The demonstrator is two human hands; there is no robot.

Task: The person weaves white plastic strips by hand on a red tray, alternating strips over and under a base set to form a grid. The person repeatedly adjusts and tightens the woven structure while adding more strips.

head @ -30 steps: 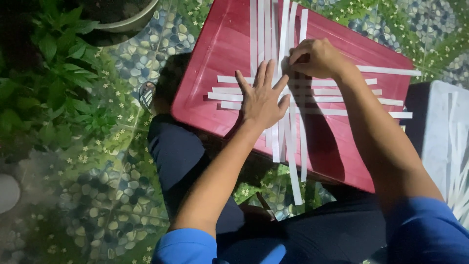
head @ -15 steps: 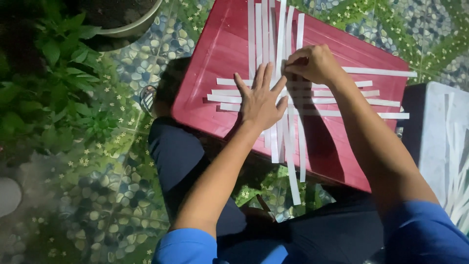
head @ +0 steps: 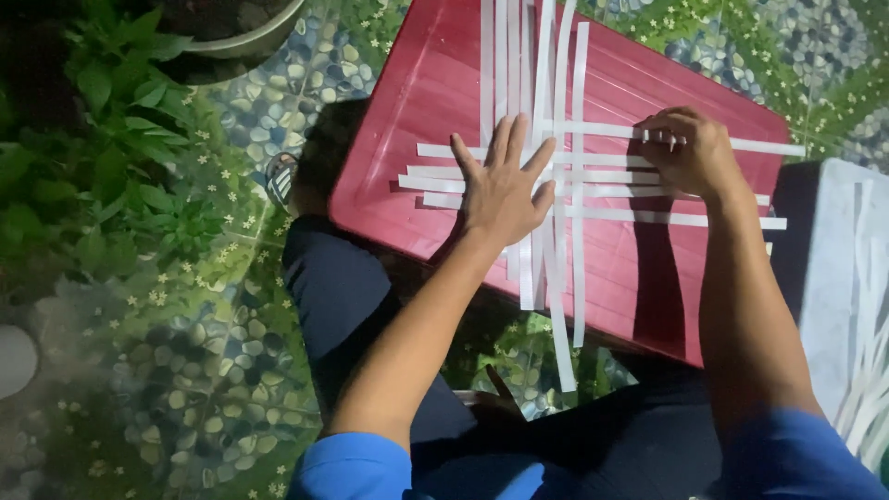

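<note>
White paper strips [head: 593, 176], crossed in a weave on the red plastic lid [head: 407, 120], are being pressed flat under the open, spread left hand [head: 505, 190], while one horizontal strip is being pinched by the curled right hand [head: 690, 153].

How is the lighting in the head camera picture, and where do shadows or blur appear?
Head view: bright light on the red plastic board and crossed white paper strips; the right hand and forearm cast a dark shadow on the board; the left hand is sharp; the green leafy plants at left stay dim.
</note>
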